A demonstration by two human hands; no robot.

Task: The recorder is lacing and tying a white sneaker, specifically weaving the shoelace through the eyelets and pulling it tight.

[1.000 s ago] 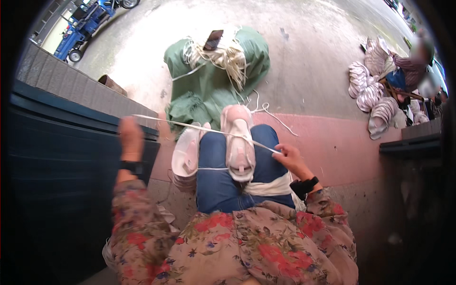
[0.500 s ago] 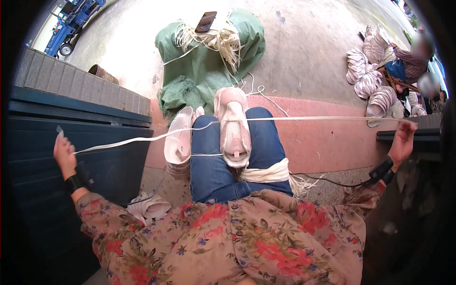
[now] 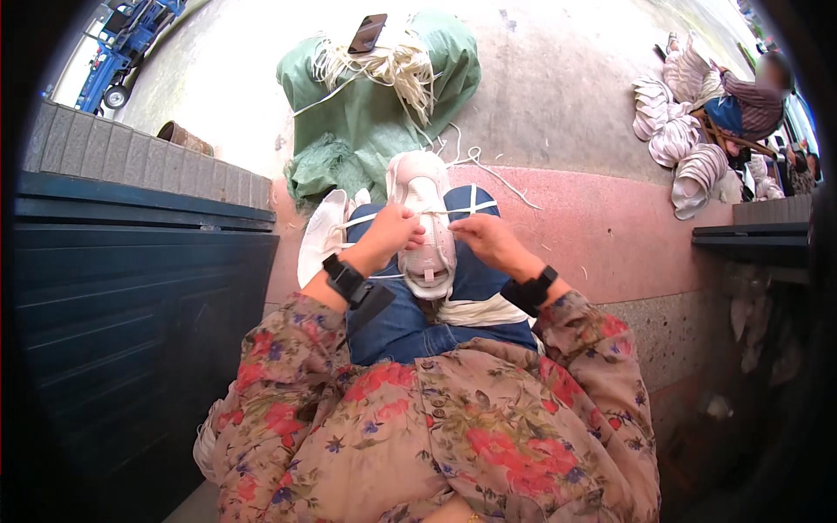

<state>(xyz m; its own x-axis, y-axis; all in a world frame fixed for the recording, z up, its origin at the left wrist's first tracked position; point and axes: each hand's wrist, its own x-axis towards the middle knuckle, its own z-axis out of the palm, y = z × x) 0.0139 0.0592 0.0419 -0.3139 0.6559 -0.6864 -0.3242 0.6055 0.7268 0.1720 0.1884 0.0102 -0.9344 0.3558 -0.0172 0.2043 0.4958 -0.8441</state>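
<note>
A pale pink and white sneaker (image 3: 420, 179) lies lengthwise between my denim-covered thighs, its heel end toward me. Over its middle, my left hand (image 3: 392, 231) is closed in a pinch on a white shoelace (image 3: 473, 206), on the left side of the shoe opening. Pinched fingers of my right hand (image 3: 491, 241) are on the lace at the right side of the same opening. Loose lace crosses both thighs. Beside my left thigh rests a second pale shoe (image 3: 321, 237), partly hidden by lace and leg. A bundle of white laces (image 3: 488, 310) lies across my right thigh.
Ahead stands a green sack-covered heap (image 3: 349, 131) with more laces (image 3: 405, 74) and a phone (image 3: 367, 33) on top. Dark blue panels (image 3: 131, 296) flank me on the left. At far right, stacked shoe pieces (image 3: 697, 179) lie near a seated person (image 3: 750, 109).
Both hands have come inward from far out at the sides, where they held the lace stretched wide, to the shoe. The lace now hangs looser over my thighs.
</note>
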